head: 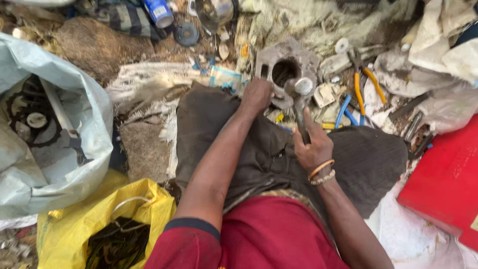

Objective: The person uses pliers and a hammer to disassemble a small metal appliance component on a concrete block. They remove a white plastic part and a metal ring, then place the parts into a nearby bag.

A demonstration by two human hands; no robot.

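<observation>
Crowding hands point(284, 119) — hammer point(300, 102), metal housing point(285, 67), pliers point(362, 84) alongside

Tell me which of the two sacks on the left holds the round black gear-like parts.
The pale grey-white sack, the upper one, beside the person's left arm. Black toothed rings lie inside it. The yellow sack below it holds dark tangled strands.

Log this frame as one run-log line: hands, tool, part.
left hand: on metal plate | right hand: grip shut on hammer | hammer head: beside plate hole | pliers: on ground, right
</observation>
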